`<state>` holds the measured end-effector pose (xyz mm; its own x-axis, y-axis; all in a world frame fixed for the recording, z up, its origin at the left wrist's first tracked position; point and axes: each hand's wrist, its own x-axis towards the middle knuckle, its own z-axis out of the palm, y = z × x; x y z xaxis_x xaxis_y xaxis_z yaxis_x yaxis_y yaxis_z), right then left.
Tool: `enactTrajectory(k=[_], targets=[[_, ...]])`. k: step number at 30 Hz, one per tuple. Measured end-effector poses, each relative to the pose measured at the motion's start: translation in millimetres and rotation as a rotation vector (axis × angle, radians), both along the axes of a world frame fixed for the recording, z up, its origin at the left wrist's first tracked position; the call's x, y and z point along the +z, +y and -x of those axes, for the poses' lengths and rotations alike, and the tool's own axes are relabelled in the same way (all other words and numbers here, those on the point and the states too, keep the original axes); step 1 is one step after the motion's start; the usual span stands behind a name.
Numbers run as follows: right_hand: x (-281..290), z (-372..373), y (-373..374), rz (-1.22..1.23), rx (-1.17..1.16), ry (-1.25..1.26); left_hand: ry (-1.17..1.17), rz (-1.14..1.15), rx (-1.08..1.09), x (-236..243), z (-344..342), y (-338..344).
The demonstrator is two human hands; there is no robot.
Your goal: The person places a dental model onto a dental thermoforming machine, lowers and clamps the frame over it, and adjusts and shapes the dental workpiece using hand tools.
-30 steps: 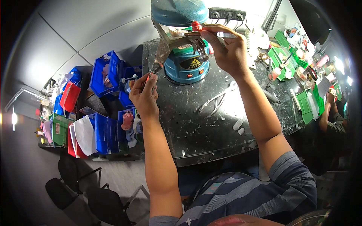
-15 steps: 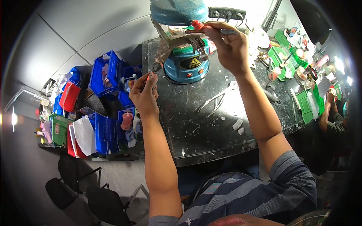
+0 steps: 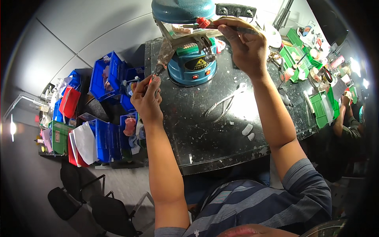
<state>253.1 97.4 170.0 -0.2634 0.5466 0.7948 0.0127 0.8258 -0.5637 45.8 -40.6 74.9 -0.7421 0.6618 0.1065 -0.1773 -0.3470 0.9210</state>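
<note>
A blue two-part machine (image 3: 193,71) stands on the black bench, its domed top (image 3: 183,11) above a metal frame (image 3: 193,39). My left hand (image 3: 148,96) is closed, thumb and fingers pinching the narrow end of a metal handle (image 3: 159,68) at the frame's left. My right hand (image 3: 248,47) is raised at the machine's right. It grips a slim dark pen-like tool (image 3: 246,30), whose tip points left under the dome. Close to its fingertips is a red knob (image 3: 203,22). A pale tooth model (image 3: 181,29) shows partly behind the frame.
Long metal pliers (image 3: 227,102) and white fragments (image 3: 247,129) lie on the bench. Blue bins (image 3: 107,138) stand at left, green trays (image 3: 318,110) at right. A power strip (image 3: 236,10) is behind the machine. Another person's arm (image 3: 344,112) shows at far right.
The whole view has shifted slightly, moving the machine and bench a little left. My right hand has tilted the tool and shifted slightly right relative to the machine; my left hand keeps its pinch.
</note>
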Motion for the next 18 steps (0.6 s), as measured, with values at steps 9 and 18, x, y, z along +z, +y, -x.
enactTrajectory(k=[9, 18], targets=[[1.9, -0.9, 1.7, -0.020, 0.009, -0.022, -0.018, -0.017, 0.000, 0.3, -1.6, 0.4], [0.5, -1.5, 5.5, -0.062, 0.051, -0.024, -0.022, -0.012, 0.006, 1.8, -1.8, -0.6]])
